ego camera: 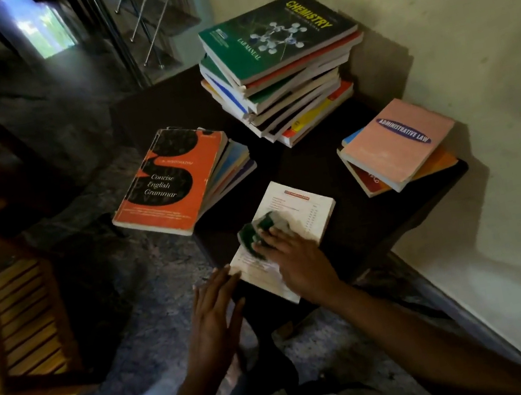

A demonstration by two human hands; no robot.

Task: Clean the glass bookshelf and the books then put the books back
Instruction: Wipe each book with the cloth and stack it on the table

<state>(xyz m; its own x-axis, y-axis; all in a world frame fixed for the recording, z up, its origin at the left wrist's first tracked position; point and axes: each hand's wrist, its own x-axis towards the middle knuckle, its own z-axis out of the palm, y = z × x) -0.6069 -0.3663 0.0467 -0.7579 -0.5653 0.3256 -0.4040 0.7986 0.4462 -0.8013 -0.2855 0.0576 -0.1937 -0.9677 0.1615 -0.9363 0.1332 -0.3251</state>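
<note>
White book (295, 222) under cloth (259, 230) and right hand (297, 257) on table (353, 216).

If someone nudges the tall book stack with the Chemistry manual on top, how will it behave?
The tall stack looks heavy, so it probably resists sliding on the dark table. Its books are fanned and misaligned, so upper ones like the Chemistry manual may slip off. Paperbacks likely flex if lifted singly.

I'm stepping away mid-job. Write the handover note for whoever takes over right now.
Right hand: presses a green-and-white cloth on the white book at the table's near edge.
Left hand: open, fingertips steadying that book's near corner.
Three piles on the table: tall stack topped by the Chemistry manual, the grammar pile, the Administrative Law pile.
Done: which piles are wiped cannot be told.
Left: finish wiping, reshelve. The bookshelf is out of view.
</note>
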